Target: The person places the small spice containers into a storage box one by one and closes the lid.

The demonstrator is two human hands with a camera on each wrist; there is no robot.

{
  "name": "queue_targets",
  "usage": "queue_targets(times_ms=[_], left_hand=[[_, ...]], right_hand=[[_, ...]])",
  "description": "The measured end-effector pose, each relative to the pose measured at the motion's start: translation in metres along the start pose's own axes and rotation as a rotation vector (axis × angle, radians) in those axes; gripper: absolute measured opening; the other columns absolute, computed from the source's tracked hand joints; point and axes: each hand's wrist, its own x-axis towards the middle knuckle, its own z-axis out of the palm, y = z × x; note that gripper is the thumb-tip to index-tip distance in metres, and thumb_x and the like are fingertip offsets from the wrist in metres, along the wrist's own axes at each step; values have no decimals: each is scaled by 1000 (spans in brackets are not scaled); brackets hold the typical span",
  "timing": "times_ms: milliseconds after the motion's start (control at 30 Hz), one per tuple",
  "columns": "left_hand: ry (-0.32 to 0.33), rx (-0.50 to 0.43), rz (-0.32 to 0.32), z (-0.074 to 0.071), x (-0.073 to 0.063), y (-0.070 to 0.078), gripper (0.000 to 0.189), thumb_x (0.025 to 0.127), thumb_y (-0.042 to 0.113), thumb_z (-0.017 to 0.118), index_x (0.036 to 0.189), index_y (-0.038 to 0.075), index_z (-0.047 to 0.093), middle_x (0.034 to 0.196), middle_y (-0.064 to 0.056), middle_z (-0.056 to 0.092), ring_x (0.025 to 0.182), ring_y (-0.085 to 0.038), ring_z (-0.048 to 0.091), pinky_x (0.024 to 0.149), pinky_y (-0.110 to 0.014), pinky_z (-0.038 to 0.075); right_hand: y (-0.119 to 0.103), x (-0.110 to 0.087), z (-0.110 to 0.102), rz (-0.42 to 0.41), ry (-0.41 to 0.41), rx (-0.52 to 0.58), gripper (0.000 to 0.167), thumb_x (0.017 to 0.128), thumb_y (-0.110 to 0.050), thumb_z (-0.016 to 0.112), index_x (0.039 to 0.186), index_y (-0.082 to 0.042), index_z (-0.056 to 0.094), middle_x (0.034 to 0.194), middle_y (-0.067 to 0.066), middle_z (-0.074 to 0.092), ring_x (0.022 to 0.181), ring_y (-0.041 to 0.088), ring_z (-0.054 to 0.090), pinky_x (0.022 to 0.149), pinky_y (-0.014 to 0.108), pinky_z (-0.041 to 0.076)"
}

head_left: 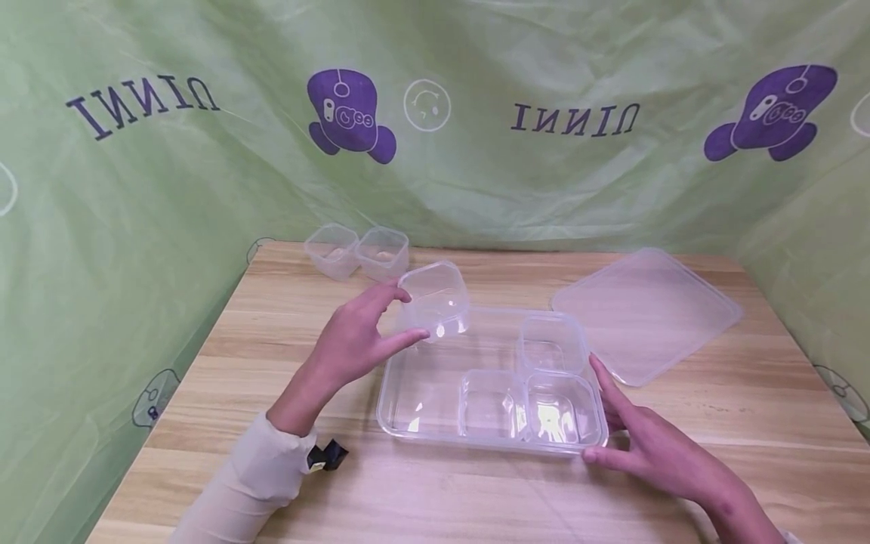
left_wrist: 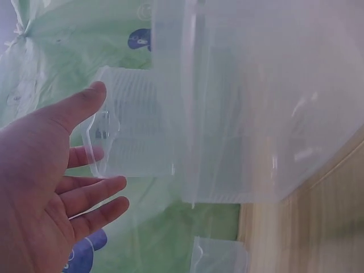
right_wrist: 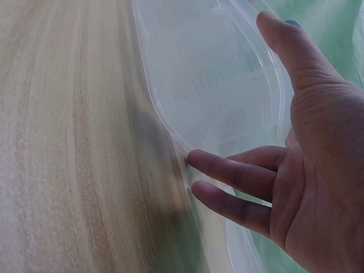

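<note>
My left hand (head_left: 353,332) pinches the rim of a small clear plastic container (head_left: 435,298), thumb on one side and fingers on the other. The small container is tilted above the back left of a large clear rectangular box (head_left: 421,400). Inside that box, three similar small containers stand at the right: one at the back (head_left: 552,344), one in the front corner (head_left: 563,408) and one beside it (head_left: 491,404). My right hand (head_left: 655,449) touches the box's front right corner, its fingers (right_wrist: 227,170) extended along the outer wall and its thumb near the rim.
Two more small clear containers (head_left: 333,249) stand side by side at the table's back left, each with something pale at the bottom. A flat clear lid (head_left: 649,317) lies behind and right of the box. Green printed cloth (head_left: 476,189) hangs around the wooden table (head_left: 224,385).
</note>
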Motion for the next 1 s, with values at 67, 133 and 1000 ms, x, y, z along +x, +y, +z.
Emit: queue_targets(times_ms=[67, 133, 1000], left_hand=[[-12, -1, 16, 4, 0, 1, 52, 81, 35, 89, 117, 5, 65, 132, -16, 65, 123, -31, 62, 90, -47, 55], [-12, 1, 33, 7, 1, 3, 53, 81, 36, 90, 116, 5, 66, 131, -17, 66, 126, -31, 61, 92, -47, 55], [-129, 45, 89, 31, 6, 11, 47, 78, 47, 89, 104, 11, 72, 131, -13, 68, 95, -27, 73, 78, -40, 58]], right_hand=[[0, 0, 0, 0, 1, 2, 119, 86, -23, 86, 166, -13, -1, 120, 11, 72, 94, 6, 69, 84, 25, 54], [0, 0, 0, 0, 1, 1, 119, 86, -23, 86, 166, -13, -1, 120, 11, 72, 95, 6, 69, 84, 25, 54], [-1, 0, 1, 25, 3, -4, 118, 87, -26, 86, 166, -14, 0, 123, 11, 71, 96, 6, 69, 86, 28, 55]])
